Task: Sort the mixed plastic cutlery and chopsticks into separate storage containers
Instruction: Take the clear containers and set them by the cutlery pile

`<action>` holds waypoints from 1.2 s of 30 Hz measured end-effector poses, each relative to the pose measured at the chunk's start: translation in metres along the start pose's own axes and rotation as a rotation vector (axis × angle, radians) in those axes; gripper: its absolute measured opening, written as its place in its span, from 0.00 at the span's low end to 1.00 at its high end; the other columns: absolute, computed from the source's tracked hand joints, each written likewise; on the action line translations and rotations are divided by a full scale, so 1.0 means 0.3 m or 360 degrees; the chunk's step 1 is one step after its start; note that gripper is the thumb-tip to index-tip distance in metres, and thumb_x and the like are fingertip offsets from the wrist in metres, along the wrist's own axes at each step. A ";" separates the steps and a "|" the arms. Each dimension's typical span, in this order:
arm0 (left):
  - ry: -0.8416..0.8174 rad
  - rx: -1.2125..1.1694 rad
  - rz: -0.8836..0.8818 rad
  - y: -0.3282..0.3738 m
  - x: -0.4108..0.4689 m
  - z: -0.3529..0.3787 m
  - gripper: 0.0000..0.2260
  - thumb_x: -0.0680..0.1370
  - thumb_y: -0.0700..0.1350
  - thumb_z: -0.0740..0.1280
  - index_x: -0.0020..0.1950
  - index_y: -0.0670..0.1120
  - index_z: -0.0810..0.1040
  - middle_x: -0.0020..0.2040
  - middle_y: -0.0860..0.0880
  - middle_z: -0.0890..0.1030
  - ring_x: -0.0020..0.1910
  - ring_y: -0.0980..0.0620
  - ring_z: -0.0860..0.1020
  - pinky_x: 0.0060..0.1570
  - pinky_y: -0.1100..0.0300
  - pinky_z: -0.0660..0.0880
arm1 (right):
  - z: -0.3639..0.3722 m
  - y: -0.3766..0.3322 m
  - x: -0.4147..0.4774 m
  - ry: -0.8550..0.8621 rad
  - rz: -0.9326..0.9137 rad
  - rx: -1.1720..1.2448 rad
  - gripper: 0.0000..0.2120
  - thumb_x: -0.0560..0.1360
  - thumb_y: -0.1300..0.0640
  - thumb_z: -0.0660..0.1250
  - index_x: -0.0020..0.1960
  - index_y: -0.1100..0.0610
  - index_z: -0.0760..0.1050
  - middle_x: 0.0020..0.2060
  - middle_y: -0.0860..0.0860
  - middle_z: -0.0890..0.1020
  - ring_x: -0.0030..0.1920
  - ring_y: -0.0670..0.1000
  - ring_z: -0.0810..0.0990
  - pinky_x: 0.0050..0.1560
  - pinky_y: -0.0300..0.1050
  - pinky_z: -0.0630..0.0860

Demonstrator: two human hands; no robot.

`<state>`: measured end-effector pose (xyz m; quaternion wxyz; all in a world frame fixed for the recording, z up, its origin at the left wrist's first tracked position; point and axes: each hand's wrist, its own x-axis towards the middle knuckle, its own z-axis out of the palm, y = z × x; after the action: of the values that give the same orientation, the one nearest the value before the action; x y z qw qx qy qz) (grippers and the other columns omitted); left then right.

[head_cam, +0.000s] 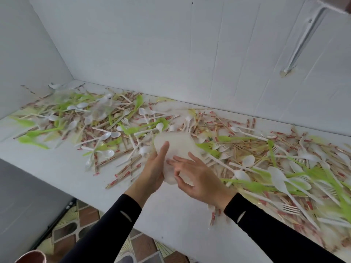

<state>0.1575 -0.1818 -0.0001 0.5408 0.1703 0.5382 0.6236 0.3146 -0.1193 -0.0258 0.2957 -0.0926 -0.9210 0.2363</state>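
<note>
A translucent white plastic container [176, 144] is held tilted in the air in front of the person, above the near middle of the white table [57, 168] and clear of its surface; the left hand [153, 168] grips it from its left side, thumb pressed up along the container's face and the other fingers wrapped out of sight behind it; the right hand [196, 176] holds its lower right part, fingers spread across the face and thumb curled in toward the bottom edge; both arms wear black sleeves [117, 222]; directly behind and to either side of the container, a mixed scatter of cutlery covers the table from the far left corner to the right edge; chopsticks in red-printed paper wrappers [118, 158] lie criss-crossed throughout, thickest behind the container and to its right; white plastic spoons [279, 179] lie over them, several large ones near the right hand; a lime-green fork [209, 149] sits just right of the container, with more green pieces farther left and right; white plastic forks [291, 207] show near the right sleeve; the far left of the pile is blurred; white wall panels [171, 54] rise behind the table, with a painted-over strip [302, 40] fixed at the upper right; patterned floor tiles [91, 217] show below the table's near edge.
</note>
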 end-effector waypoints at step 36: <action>0.0372 -0.0027 0.0078 0.140 -0.056 -0.543 0.37 0.71 0.71 0.67 0.74 0.53 0.65 0.73 0.50 0.71 0.67 0.48 0.75 0.62 0.43 0.75 | 0.298 -0.159 0.422 0.0341 0.0396 0.0005 0.16 0.75 0.59 0.67 0.62 0.58 0.79 0.49 0.49 0.75 0.34 0.36 0.70 0.39 0.29 0.69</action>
<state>0.0134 -0.2686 -0.0171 0.4603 0.1050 0.5880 0.6568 0.1583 -0.1557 -0.0028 0.3608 -0.2302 -0.8652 0.2613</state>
